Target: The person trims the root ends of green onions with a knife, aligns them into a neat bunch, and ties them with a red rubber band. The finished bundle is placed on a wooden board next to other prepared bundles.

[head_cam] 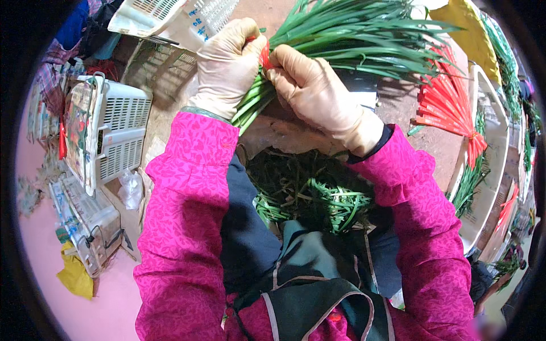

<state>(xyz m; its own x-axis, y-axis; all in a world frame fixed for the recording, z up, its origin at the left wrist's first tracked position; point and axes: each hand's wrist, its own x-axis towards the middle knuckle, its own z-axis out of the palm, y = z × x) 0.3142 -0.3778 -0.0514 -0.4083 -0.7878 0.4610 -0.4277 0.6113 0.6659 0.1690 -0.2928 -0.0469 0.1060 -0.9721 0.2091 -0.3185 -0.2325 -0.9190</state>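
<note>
A bundle of long green leafy stalks, like garlic chives (341,38), lies across the top middle, leaves to the right and cut stems down-left. A red tie strip (265,55) goes around it near the stems. My left hand (230,68), in a pale rubber glove, is closed at the tie on the left. My right hand (311,85), gloved alike, pinches at the tie from the right, its fingertips against the bundle. How much of the strip each hand holds is partly hidden by the fingers. A fan of red tie strips (448,106) lies to the right on the work surface (394,106).
White plastic baskets stand on the left (123,128), at the top (140,17) and on the right (495,183), the right one holding greens. Leaf trimmings (337,200) lie below my hands. Yellow cloth or sacking (469,34) is at the upper right.
</note>
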